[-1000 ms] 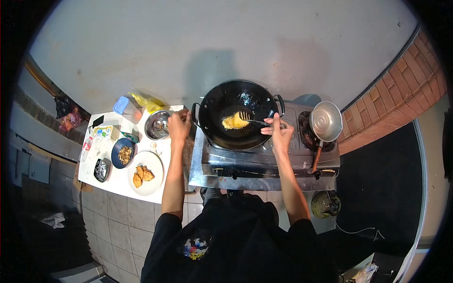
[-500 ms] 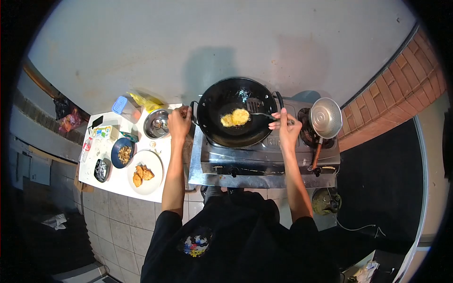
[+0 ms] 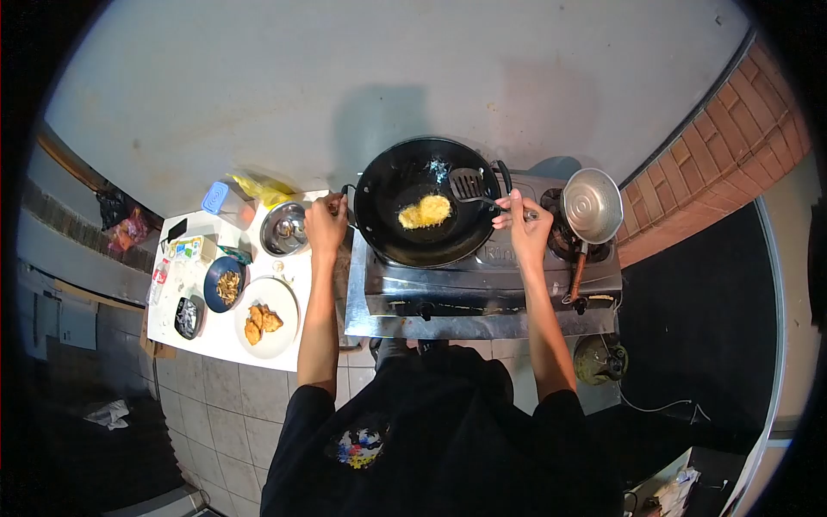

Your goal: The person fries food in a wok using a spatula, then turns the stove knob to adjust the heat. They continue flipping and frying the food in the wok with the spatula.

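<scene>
A black wok [image 3: 388,237] sits on the stove [image 3: 465,293], with yellow frying food [image 3: 425,212] in its middle. My right hand [image 3: 525,217] grips the handle of a black slotted spatula [image 3: 468,183]. The spatula's head is over the right part of the wok, apart from the food. At the wok's left handle is my left hand [image 3: 326,221], its fingers closed; whether they grip the handle or something small I cannot make out. Just left of it stands a metal bowl [image 3: 285,229].
On the white table [image 3: 220,340] are a plate [image 3: 277,340] with browned pieces, a blue bowl [image 3: 224,282], a black container [image 3: 187,317] and a plastic box [image 3: 226,203]. A saucepan [image 3: 592,205] rests on the right burner. Behind rises a wall.
The spatula has moved off the food, slightly up and to the right, and its head shows more fully. My left hand has stayed near the wok's left handle.
</scene>
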The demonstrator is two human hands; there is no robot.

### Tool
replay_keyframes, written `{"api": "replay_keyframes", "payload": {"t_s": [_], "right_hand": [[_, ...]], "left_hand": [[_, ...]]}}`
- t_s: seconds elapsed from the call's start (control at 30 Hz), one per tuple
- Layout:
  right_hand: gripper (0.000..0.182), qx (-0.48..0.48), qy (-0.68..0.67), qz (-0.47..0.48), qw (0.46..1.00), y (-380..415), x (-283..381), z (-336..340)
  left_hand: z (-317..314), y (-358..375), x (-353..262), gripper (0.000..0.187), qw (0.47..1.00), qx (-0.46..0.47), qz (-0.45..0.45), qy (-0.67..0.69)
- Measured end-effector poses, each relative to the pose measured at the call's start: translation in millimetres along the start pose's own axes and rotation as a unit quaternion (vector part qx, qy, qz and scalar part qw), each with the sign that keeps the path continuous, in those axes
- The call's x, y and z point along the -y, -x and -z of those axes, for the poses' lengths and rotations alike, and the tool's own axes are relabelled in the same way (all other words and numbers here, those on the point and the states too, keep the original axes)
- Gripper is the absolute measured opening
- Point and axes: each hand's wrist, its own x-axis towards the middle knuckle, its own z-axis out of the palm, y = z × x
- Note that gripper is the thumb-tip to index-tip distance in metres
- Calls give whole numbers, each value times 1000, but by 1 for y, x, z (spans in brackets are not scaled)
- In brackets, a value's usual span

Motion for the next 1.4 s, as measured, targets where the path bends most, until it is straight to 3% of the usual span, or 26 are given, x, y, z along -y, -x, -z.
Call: {"api": "replay_keyframes", "payload": {"t_s": [0.4, 0.9, 1.4], "right_hand": [[34, 38, 11, -4, 999, 6, 2, 0], [35, -27, 7, 19, 999, 4, 5, -2], [28, 39, 58, 28, 997, 11, 8, -3]], "left_hand": [[8, 2, -14, 26, 1000, -1, 12, -29], [10, 1, -10, 30, 1000, -4, 7, -27], [9, 1, -9, 27, 1000, 0, -2, -24]]}}
